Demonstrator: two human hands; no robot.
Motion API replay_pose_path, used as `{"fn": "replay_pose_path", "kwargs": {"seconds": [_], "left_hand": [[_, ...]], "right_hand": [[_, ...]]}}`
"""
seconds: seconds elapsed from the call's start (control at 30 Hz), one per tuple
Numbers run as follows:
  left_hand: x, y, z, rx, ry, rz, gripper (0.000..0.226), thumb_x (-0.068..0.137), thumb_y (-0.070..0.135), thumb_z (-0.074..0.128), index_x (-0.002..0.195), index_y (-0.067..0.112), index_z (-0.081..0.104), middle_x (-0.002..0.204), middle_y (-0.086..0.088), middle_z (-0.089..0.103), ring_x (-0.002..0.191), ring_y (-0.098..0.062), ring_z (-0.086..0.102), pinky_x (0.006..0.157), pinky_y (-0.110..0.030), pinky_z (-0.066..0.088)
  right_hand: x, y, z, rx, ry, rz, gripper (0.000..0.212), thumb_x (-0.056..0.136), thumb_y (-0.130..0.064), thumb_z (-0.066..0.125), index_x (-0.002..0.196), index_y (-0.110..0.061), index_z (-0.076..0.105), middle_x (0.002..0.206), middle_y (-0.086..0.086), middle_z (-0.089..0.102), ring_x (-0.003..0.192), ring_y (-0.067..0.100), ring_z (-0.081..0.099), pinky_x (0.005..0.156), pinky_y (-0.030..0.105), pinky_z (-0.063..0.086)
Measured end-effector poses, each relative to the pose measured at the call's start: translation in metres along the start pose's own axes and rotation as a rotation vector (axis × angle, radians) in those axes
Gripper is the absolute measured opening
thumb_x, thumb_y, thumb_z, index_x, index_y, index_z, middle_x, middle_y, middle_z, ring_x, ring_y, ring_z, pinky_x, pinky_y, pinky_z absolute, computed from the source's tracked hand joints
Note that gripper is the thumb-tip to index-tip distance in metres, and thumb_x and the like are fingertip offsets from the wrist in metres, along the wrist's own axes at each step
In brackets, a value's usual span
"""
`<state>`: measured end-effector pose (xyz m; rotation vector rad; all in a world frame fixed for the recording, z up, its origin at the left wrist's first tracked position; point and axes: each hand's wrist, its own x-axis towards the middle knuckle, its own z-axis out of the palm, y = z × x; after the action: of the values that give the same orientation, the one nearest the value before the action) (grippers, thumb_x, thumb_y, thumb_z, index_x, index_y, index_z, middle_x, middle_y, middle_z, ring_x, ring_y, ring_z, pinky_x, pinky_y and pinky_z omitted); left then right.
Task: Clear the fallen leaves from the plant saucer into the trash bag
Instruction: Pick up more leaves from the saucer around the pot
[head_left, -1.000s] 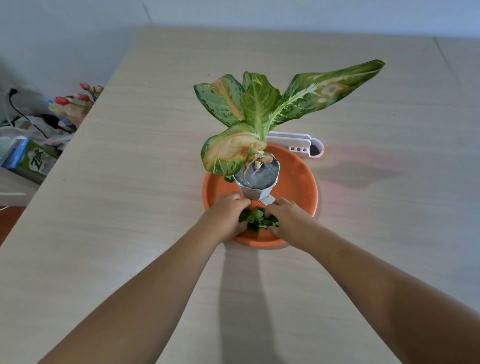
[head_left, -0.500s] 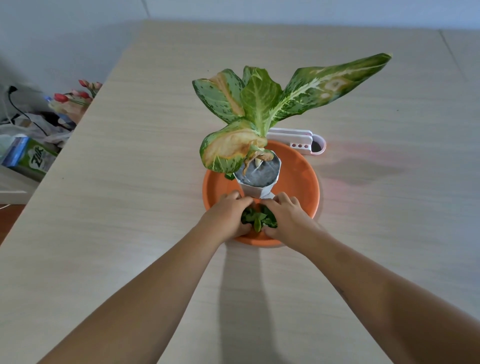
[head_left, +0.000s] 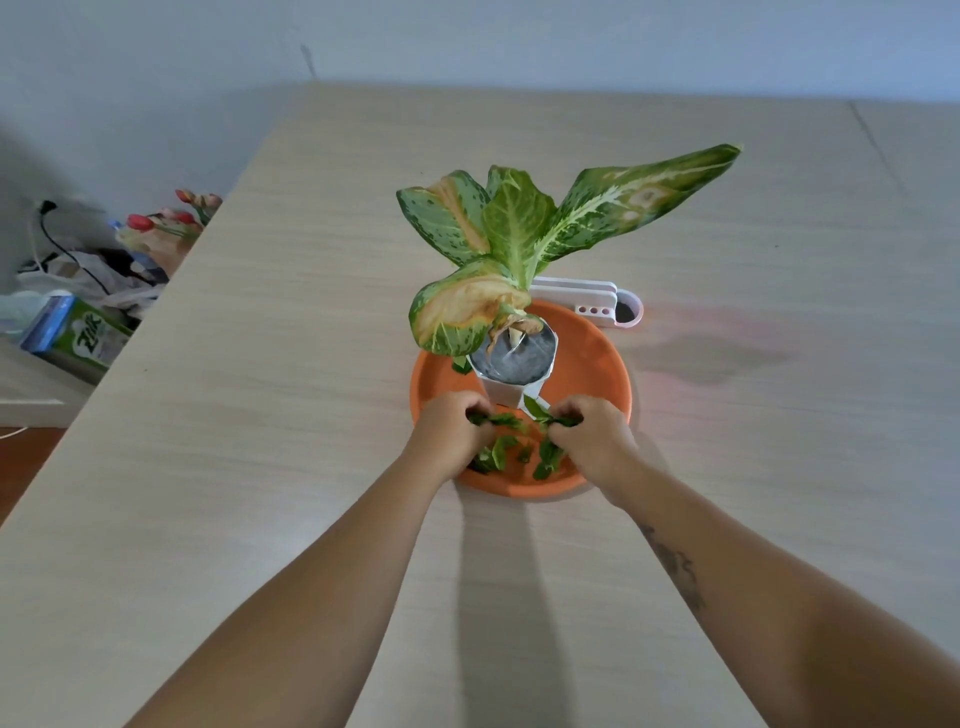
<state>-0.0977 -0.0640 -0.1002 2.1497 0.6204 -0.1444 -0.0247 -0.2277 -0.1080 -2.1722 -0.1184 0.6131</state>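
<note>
Both hands reach into the near side of the orange saucer (head_left: 597, 364). Left hand (head_left: 449, 428) and right hand (head_left: 592, 434) each pinch green leaves (head_left: 498, 449); loose ones lie between them, nearer the body.

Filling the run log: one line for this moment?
left hand: gripping leaves | right hand: gripping leaves | loose leaves in saucer
</note>
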Motion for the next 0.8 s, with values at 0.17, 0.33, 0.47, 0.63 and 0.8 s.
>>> {"fn": "replay_pose_path", "kwargs": {"seconds": [0.17, 0.33, 0.47, 0.63, 0.8], "left_hand": [[-0.018, 0.001, -0.004, -0.404, 0.087, -0.17, 0.013, 0.081, 0.008, 0.068, 0.091, 0.015, 0.071, 0.086, -0.004, 0.073, 0.077, -0.02, 0.072, 0.066, -0.023, 0.057], [-0.035, -0.006, -0.002, -0.753, 0.119, -0.275, 0.013, 0.081, 0.001, 0.07, 0.092, 0.009, 0.068, 0.087, -0.01, 0.07, 0.074, -0.021, 0.07, 0.083, -0.036, 0.059], [-0.053, -0.003, -0.013, -0.994, 0.14, -0.3, 0.011, 0.085, -0.006, 0.064, 0.093, 0.002, 0.064, 0.086, -0.012, 0.066, 0.073, -0.02, 0.066, 0.071, -0.024, 0.06], [-0.079, -0.018, -0.034, -1.133, 0.159, -0.291, 0.008, 0.087, -0.008, 0.06, 0.092, -0.002, 0.063, 0.087, -0.015, 0.065, 0.069, -0.017, 0.063, 0.066, -0.021, 0.059], [-0.115, -0.053, -0.068, -1.214, 0.2, -0.285, 0.009, 0.087, -0.009, 0.06, 0.089, -0.001, 0.062, 0.081, -0.01, 0.062, 0.068, -0.015, 0.06, 0.067, -0.02, 0.059]], "right_hand": [[-0.014, 0.001, -0.004, 0.383, 0.047, 0.153, 0.006, 0.079, -0.014, 0.068, 0.078, -0.019, 0.071, 0.086, 0.008, 0.075, 0.077, 0.022, 0.07, 0.069, 0.035, 0.056], [-0.031, 0.0, 0.003, 0.599, -0.007, 0.197, 0.004, 0.079, -0.016, 0.069, 0.077, -0.017, 0.072, 0.091, 0.011, 0.076, 0.088, 0.027, 0.07, 0.085, 0.043, 0.056], [-0.046, -0.01, 0.011, 0.762, -0.067, 0.187, 0.003, 0.084, -0.008, 0.067, 0.082, -0.009, 0.068, 0.092, 0.015, 0.073, 0.088, 0.027, 0.069, 0.086, 0.04, 0.057], [-0.07, -0.034, 0.036, 0.9, -0.151, 0.152, 0.009, 0.089, 0.003, 0.059, 0.088, -0.003, 0.065, 0.085, 0.011, 0.072, 0.078, 0.017, 0.069, 0.071, 0.025, 0.056], [-0.097, -0.062, 0.078, 0.909, -0.23, 0.134, 0.008, 0.088, 0.004, 0.058, 0.089, -0.001, 0.063, 0.084, 0.012, 0.066, 0.077, 0.018, 0.063, 0.075, 0.026, 0.055]]}}
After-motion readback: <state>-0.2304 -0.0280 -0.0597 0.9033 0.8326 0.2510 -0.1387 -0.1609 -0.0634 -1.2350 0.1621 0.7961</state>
